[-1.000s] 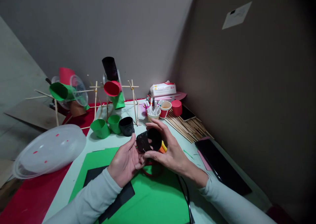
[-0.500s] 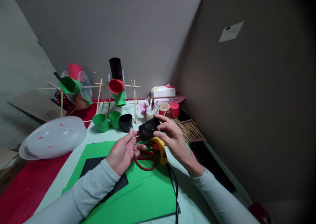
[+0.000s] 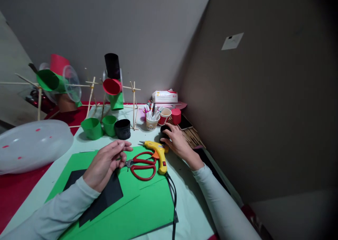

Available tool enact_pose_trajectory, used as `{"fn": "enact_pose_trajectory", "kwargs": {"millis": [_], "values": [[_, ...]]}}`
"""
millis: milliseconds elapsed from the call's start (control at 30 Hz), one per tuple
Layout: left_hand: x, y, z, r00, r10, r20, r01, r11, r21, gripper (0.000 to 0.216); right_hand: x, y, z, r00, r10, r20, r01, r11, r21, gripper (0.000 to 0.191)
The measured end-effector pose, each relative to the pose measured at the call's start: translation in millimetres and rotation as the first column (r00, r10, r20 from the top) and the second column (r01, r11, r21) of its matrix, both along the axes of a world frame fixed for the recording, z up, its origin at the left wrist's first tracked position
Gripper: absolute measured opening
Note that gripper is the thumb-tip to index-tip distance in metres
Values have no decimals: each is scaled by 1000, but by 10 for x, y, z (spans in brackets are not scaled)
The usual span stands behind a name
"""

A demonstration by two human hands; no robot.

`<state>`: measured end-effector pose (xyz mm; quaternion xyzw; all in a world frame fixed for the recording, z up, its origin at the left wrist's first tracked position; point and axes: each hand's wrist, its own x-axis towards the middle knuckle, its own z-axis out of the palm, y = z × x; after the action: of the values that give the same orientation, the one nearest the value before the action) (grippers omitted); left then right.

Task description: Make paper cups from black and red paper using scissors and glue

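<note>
The right hand (image 3: 177, 141) is partly closed, thumb and fingers bent around a black cup (image 3: 162, 135) at the right side of the workspace. The cup is near-upright, just beyond the yellow glue gun (image 3: 161, 159) and near the paper cup of markers (image 3: 152, 124); fingers hide much of its wall, and whether its base touches the table cannot be told. The left hand (image 3: 104, 164) is half open, fingers loosely curled, nothing visible in it. It is above the black sheet (image 3: 105, 199) and the green sheet (image 3: 148, 201), beside the tips of the red-handled scissors (image 3: 144, 167).

Handling assessment: the cup appears to be thin card or craft foam, hence probably light, springy and not slippery, but liable to dent or lose its round shape under a hard pinch. Light pressure on opposite sides of the wall, below the rim, is the sounder hold.

Also noted: 2 green cups (image 3: 92, 129) and 1 further black cup (image 3: 122, 130) in a row.
</note>
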<state>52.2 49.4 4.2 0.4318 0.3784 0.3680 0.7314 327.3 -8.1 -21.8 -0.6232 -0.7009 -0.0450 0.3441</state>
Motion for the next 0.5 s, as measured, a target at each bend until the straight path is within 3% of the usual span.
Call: {"fn": "enact_pose_trajectory", "kwargs": {"millis": [167, 300, 400, 500], "values": [[3, -27, 40, 999, -4, -44, 5, 1000, 17, 42, 27, -108, 253, 986, 41, -161, -35, 999, 38, 30], [-10, 20, 52, 997, 40, -72, -38, 999, 28, 47, 66, -234, 524, 914, 25, -406, 62, 978, 200, 24], [-17, 58, 23, 992, 83, -96, -80, 996, 36, 47, 112, -292, 579, 839, 17, -545, 181, 934, 307, 14], [-14, 75, -3, 989, 104, -102, -100, 994, 46, 46, 126, -293, 554, 782, 28, -623, 229, 917, 328, 10]]}}
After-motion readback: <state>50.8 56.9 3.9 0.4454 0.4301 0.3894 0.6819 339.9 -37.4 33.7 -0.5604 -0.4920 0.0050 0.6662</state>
